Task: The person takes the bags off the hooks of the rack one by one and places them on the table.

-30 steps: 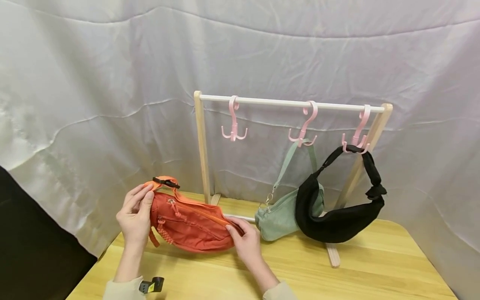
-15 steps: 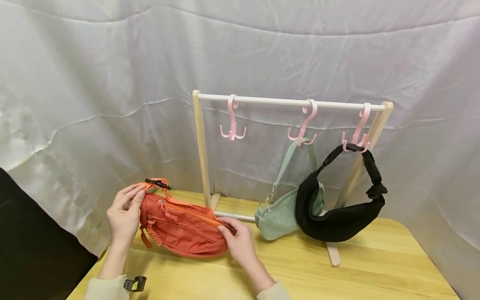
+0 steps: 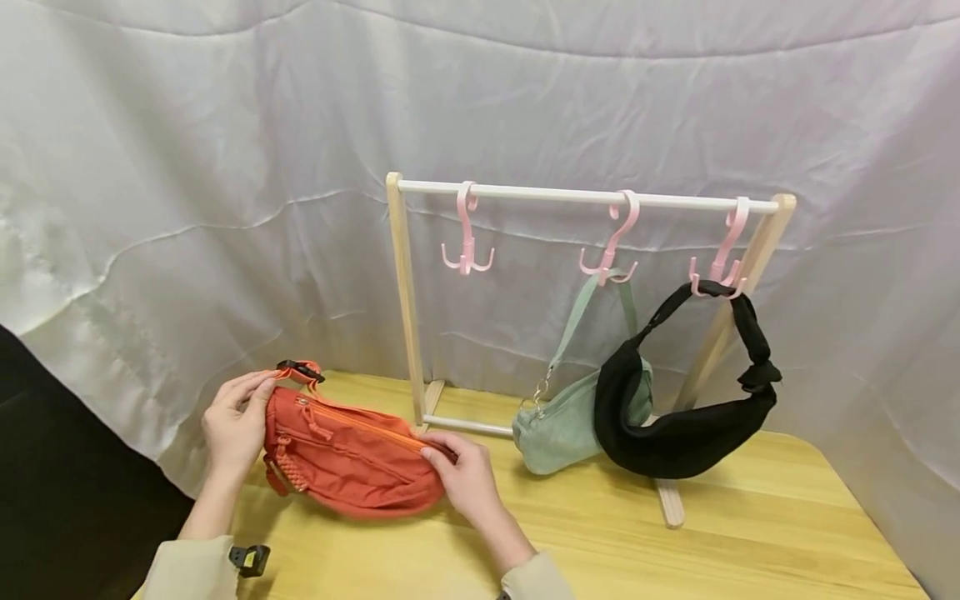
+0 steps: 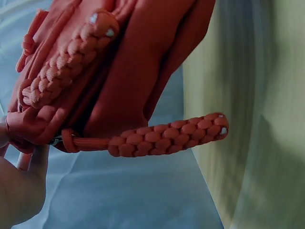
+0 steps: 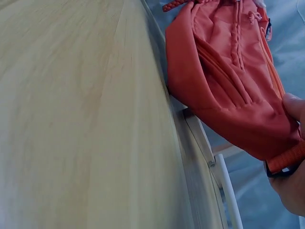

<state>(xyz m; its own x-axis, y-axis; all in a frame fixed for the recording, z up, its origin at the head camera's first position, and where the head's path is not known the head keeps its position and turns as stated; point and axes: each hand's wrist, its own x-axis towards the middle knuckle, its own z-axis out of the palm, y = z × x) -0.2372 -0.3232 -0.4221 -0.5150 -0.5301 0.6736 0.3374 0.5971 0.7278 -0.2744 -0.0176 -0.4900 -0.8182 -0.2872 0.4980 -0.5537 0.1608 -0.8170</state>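
Between my two hands is a red-orange fanny pack (image 3: 352, 462) with an orange strap, a black buckle (image 3: 302, 370) and braided zipper pulls (image 4: 167, 138). My left hand (image 3: 238, 421) pinches its upper left end by the strap. At the upper right end, my right hand (image 3: 467, 475) grips the bag between thumb and fingers, near the end of the orange zipper. In the right wrist view the thumb (image 5: 295, 107) lies on the bag's edge, above a black strap fitting (image 5: 281, 172). The bag hangs close over the table, tilted down to the right.
A wooden rack with a white rail (image 3: 540, 193) stands behind. Three pink hooks hang on it; the left hook (image 3: 467, 242) bears nothing. A green bag (image 3: 562, 425) hangs from the middle hook and a black bag (image 3: 675, 446) from the right one. Grey curtains surround the table (image 3: 787, 517).
Both hands have moved left and slightly down with the fanny pack, away from the green bag. The grip of each hand stays the same. The hanging bags keep their places.
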